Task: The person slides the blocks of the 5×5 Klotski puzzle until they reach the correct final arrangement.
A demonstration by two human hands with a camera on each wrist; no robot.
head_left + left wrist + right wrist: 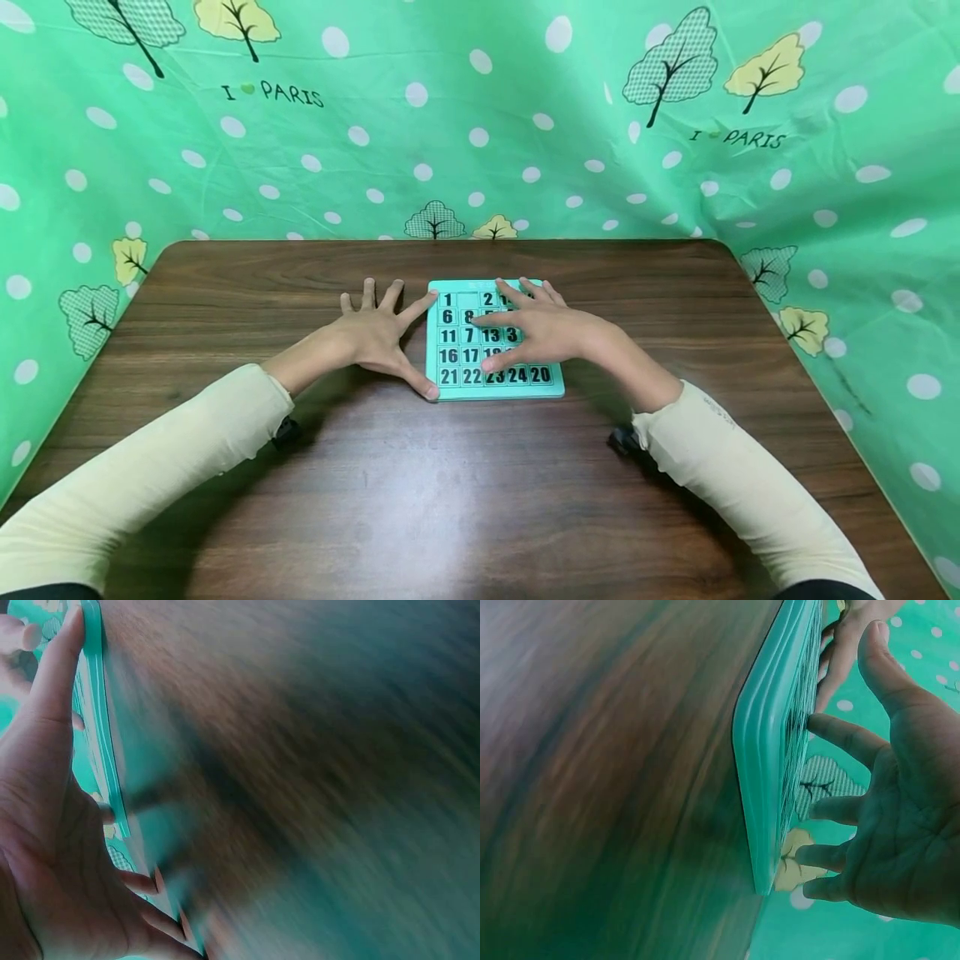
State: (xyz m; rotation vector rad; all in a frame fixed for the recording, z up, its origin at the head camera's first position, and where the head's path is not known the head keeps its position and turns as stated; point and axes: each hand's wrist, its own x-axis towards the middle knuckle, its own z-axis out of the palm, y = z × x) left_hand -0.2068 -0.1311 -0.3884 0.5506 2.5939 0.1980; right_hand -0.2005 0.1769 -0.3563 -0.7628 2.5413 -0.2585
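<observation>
Shows in the head view a turquoise number board (491,337) lying flat on a brown wooden table (420,500), with an unfilled slot (468,299) second from the left in its top row. Has at the board's left side the left hand (375,337), with fingers spread well apart, thumb at the near left corner, index fingertip at the far left corner and the other three fingers reaching out over the table. Has over the board's right part the right hand (551,329), with fingers likewise apart, index pointing to the tile numbered 8 (468,317) and thumb over the lower rows, covering several numbers. Includes pale sleeves (187,425) on both forearms, a small black device (624,442) by each wrist and a green dotted cloth (480,100) behind the table. Gives in the left wrist view the board nearly edge-on at the upper left, with the left thumb tip touching a corner and the remaining fingers parted; leaves the table mostly blurred. Shows in the right wrist view the board's rounded, layered rim, with the right hand's fingers apart and index fingertip at the numbered face. Cannot tell touching from hovering for the other right fingertips.
</observation>
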